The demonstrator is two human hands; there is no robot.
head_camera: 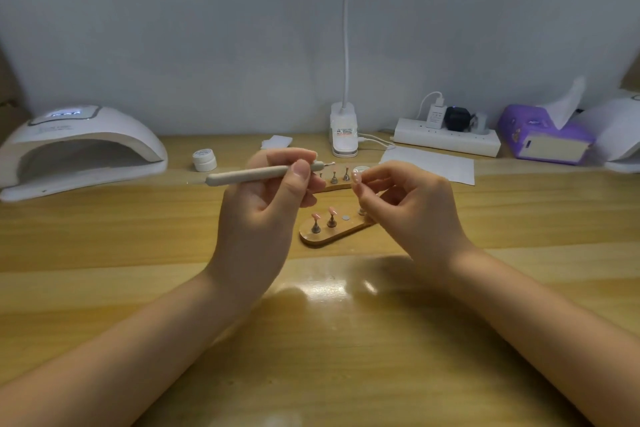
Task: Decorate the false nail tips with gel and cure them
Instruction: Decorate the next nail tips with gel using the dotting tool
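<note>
White plastic curves over the nail lamp (79,146) at the far left of your desk (104,236), its mouth open toward you and its left side cut off by the frame edge. Right of it sits a small white gel pot (204,160), well apart from the lamp. Your left hand (266,204) is raised above the desk, fingers and thumb curled round a pale grey pen tool (252,175) that lies level, its thin metal tip pointing right. Between your hands lie two wooden stands (332,234); the near one carries pink nail tips (323,213) on small pegs, and the far one is partly hidden behind your fingers. Your right hand (408,204) pinches a pale nail tip (356,177) between thumb and forefinger, just beside the tool's point; whether they touch is hard to make out. Behind stand a white clip lamp (343,130), a sheet of paper (429,166), a power strip (446,139) and a purple tissue box (543,139). Broad bare wood lies along the near edge, around your forearms.
</note>
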